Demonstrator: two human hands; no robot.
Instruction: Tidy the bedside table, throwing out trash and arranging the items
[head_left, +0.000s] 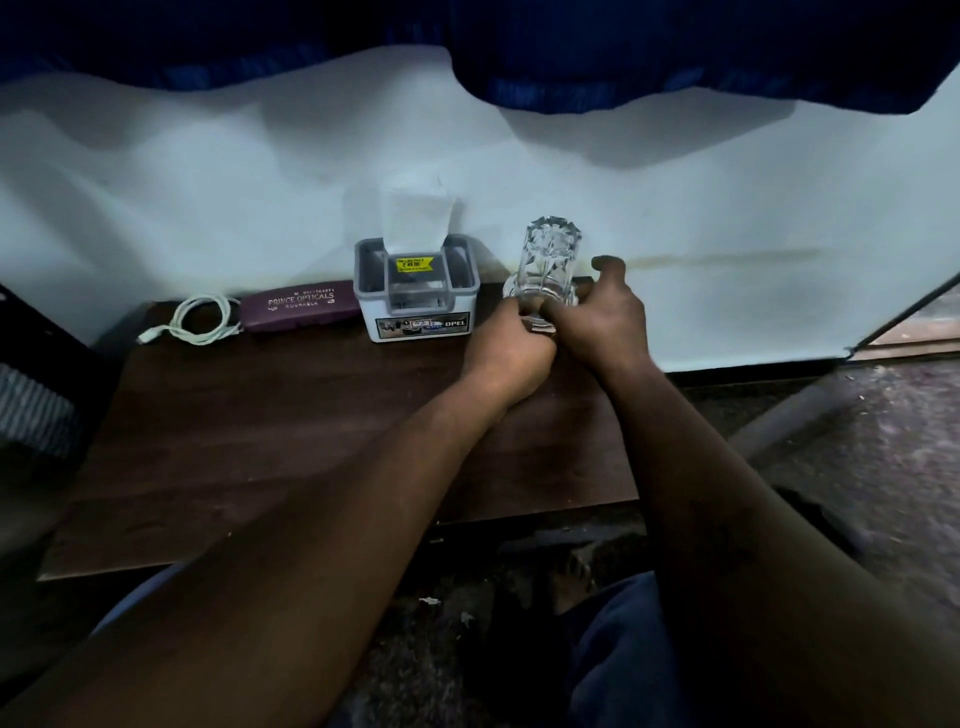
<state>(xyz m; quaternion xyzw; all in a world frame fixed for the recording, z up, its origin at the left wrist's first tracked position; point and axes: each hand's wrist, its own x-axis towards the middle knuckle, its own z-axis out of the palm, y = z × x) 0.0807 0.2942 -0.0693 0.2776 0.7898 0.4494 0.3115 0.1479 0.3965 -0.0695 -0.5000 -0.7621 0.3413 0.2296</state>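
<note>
- Clear faceted glass tumbler (550, 260) just right of grey-white plastic box (415, 306).
- Left hand (511, 348) and right hand (597, 317) both grip its lower part, fingers curled round it.
- Maroon glasses case (301, 306) just left of box; white coiled cable (202, 319) further left.

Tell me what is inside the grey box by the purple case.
A yellow price sticker shows in the grey box, and a pale sheet stands up from it. The dark contents below are too dim to identify.
</note>
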